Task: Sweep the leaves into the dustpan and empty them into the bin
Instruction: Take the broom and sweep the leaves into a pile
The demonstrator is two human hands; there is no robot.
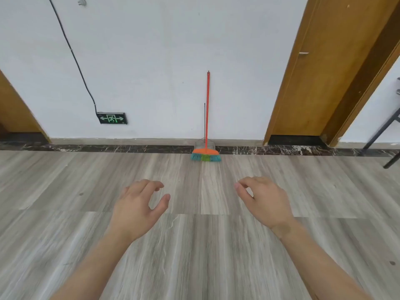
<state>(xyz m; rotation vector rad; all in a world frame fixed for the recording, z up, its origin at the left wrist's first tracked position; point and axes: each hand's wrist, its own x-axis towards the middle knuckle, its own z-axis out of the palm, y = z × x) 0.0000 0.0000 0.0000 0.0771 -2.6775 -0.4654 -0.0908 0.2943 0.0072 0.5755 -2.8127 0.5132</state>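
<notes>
Leaning upright against the wall at frame centre, the broom stands before the dustpan. Lower down, left hand and right hand hover over the floor, fingers loosely curled, holding nothing.

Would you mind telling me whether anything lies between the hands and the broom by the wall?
Nothing visible does. Bare floor runs from the left hand and right hand, both holding nothing, to the broom leaning on the wall with the dustpan behind it.
</notes>
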